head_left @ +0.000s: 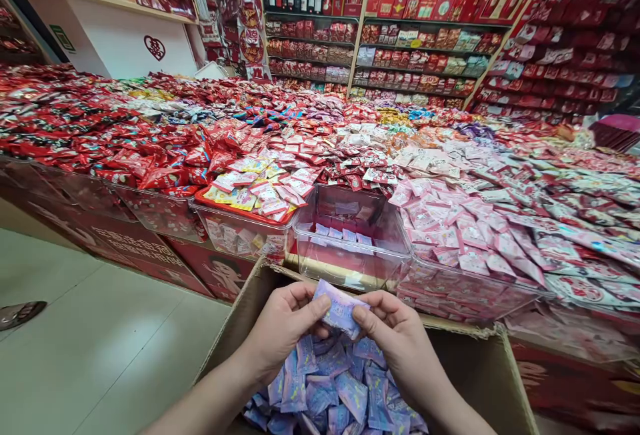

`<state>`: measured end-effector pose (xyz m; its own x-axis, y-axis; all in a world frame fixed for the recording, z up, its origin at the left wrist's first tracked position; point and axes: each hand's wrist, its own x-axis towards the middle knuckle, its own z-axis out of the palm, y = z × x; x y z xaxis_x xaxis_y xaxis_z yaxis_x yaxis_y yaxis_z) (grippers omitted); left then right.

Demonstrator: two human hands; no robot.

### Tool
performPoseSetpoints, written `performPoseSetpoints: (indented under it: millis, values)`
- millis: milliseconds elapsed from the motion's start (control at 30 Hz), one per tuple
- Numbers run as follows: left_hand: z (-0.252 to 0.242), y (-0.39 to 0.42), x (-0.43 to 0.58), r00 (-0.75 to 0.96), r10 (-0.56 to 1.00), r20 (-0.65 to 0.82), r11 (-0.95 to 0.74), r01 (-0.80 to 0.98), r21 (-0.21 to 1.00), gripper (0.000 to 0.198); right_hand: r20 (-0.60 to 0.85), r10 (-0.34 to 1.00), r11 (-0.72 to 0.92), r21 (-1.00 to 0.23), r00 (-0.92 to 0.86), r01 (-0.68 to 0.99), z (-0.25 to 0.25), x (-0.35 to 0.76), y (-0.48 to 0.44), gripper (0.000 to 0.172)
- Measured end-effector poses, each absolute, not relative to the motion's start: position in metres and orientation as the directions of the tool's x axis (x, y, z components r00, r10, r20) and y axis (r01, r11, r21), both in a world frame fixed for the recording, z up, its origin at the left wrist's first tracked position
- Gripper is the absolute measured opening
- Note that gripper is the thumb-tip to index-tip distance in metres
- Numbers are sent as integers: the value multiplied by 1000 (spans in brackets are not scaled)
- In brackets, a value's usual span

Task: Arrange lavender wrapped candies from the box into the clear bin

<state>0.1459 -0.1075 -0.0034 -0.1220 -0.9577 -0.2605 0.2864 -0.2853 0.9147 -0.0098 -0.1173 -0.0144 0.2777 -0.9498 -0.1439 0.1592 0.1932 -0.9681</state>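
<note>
A small purple candy packet [341,311] is stretched between both hands, over an open cardboard box [505,368]. My left hand [287,321] pinches its left end between thumb and fingers. At its right end, my right hand [395,325] grips it the same way. Below the hands, the box holds a heap of similar purple-blue wrapped packets [330,388]. Just beyond the box stands a clear plastic bin [353,258], where a short row of pale purple packets [343,233] lies near the front wall.
Pink packets [450,221] pile high in the bin to the right. On the left, a bin holds white and yellow packets [265,185], beside heaped red packets [165,155]. Stocked shelves [357,41] line the back. A foot in a sandal [23,315] shows on the tiled floor.
</note>
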Motion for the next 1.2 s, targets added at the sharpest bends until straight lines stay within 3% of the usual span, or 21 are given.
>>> performPoseSetpoints:
  millis: [133, 267, 333, 500, 667, 733, 800, 833, 900, 967, 1000, 1100, 1200]
  values:
    - [-2, -104, 153, -102, -965, -243, -262, 277, 924, 19, -111, -936, 120, -993, 334, 7, -6, -12, -120, 25]
    - [6, -101, 164, -127, -972, -199, -224, 232, 947, 12, 19, -900, -129, -966, 436, -226, 14, -15, -129, 19]
    - [9, -102, 167, -83, -982, -168, -184, 245, 952, 11, 26, -883, -135, -970, 469, -202, 23, -12, -136, 20]
    - [6, -106, 167, -21, -975, -221, -213, 366, 906, 18, -51, -885, 61, -998, 462, 6, 28, 3, -150, 29]
    - [1, -106, 168, -6, -966, -257, -232, 456, 859, 19, -123, -885, 150, -988, 449, 25, 25, 5, -151, 29]
    - [1, -106, 168, -7, -970, -241, -217, 462, 860, 18, -66, -895, 49, -998, 442, -51, 24, 2, -149, 21]
    - [3, -105, 167, -26, -970, -240, -218, 526, 822, 21, 169, -895, -259, -950, 412, -173, 21, -1, -145, 9]
    - [5, -104, 166, -65, -969, -239, -231, 586, 777, 23, 337, -843, -456, -860, 419, -227, 19, -3, -143, 8]
    - [11, -101, 165, -175, -960, -220, -279, 698, 660, 27, 593, -628, -768, -576, 504, -281, 14, -6, -137, 22]
    - [16, -98, 163, -230, -951, -206, -308, 740, 597, 29, 650, -451, -892, -356, 612, -279, 10, -8, -131, 31]
    - [17, -97, 163, -218, -953, -212, -303, 738, 603, 30, 634, -414, -910, -308, 653, -278, 9, -8, -129, 32]
    - [17, -96, 161, -134, -962, -239, -263, 695, 669, 34, 595, -439, -896, -347, 673, -278, 11, -8, -125, 27]
    - [11, -96, 158, -96, -968, -230, -234, 670, 705, 35, 536, -637, -761, -553, 554, -339, 13, -4, -123, 21]
